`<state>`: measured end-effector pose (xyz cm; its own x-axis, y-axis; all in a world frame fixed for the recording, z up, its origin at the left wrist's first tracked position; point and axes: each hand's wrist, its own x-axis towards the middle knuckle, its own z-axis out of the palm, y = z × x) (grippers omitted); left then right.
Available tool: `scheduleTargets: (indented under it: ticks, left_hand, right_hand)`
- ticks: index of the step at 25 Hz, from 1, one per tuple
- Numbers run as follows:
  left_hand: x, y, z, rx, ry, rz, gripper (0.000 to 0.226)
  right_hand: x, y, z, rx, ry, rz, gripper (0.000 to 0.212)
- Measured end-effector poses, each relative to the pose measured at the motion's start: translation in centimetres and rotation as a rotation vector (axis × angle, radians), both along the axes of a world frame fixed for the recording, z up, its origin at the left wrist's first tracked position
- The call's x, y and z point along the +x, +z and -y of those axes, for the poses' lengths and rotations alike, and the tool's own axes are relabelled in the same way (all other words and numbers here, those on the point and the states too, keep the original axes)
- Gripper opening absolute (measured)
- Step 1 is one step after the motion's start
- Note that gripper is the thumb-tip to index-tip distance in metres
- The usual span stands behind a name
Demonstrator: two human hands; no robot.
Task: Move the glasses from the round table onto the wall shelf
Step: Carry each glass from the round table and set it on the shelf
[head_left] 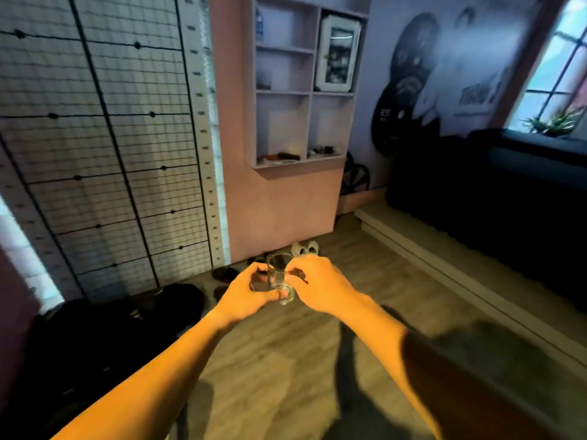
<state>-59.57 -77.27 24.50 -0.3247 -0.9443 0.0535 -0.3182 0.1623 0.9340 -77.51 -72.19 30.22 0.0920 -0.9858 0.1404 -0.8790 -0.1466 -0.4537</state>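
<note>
A clear drinking glass point(280, 277) is held upright in front of me, above the floor, between both hands. My left hand point(251, 292) wraps its left side with fingers under the base. My right hand point(317, 285) grips its right side near the rim. A second glass may sit behind the left fingers, but I cannot tell. The wall shelf point(303, 93), a pale unit with several open compartments, hangs ahead on the pink wall, well above and beyond the hands. The round table is out of view.
Small items lie in the shelf's bottom compartments point(282, 155), and a white framed box point(336, 54) stands upper right. Shoes point(303, 249) lie at the wall's foot. A netted window point(95, 138) fills the left, dark bags point(104, 322) lie lower left, and a dark sofa point(492, 192) lines the right.
</note>
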Motion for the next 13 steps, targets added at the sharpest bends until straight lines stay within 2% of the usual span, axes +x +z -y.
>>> scheduleTargets:
  ticks: [5,13]
  left_hand:
    - [-8.0,0.5,12.4,0.004,-0.090,0.000,0.052]
    - [-19.6,3.2,30.8,0.031,-0.136,-0.037,0.046]
  right_hand:
    - [-8.0,0.5,10.7,-0.002,-0.059,0.031,0.020]
    - [-18.7,2.5,28.3,-0.032,-0.119,0.091,0.019]
